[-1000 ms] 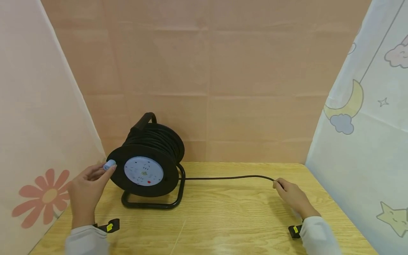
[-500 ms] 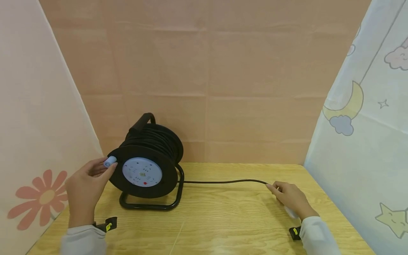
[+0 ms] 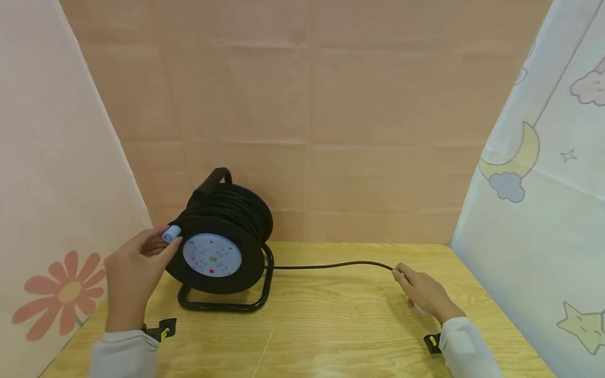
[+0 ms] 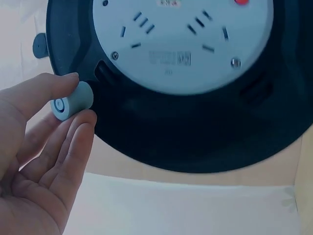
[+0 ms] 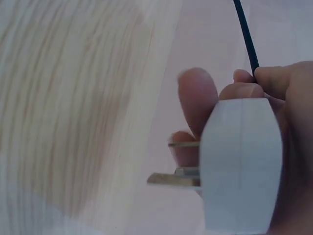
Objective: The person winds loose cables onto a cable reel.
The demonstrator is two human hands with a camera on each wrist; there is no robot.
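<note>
A black cable reel [image 3: 215,278] stands on its tube frame at the left of the table, wound with black cable. Its round pale socket panel [image 3: 212,255] faces me. My left hand [image 3: 137,265] pinches the light blue crank knob [image 4: 77,101] between thumb and fingers at the disc's edge. From the reel a stretch of black cable [image 3: 326,267] runs right to my right hand [image 3: 425,291], which grips it between thumb and fingertips. In the right wrist view a white plug [image 5: 241,166] with metal prongs lies under that palm, at the cable's end.
Light wood-grain table [image 3: 321,325] underneath. A peach cloth backdrop [image 3: 302,121] hangs behind it, with a flower-printed sheet [image 3: 56,157] at left and a moon-and-star sheet [image 3: 534,252] at right. The reel's carrying handle [image 3: 212,184] sticks up on top.
The left hand has carried the knob up and to the right, and the reel's disc has turned clockwise slightly. The right hand has come a little left with the cable, shortening the free stretch.
</note>
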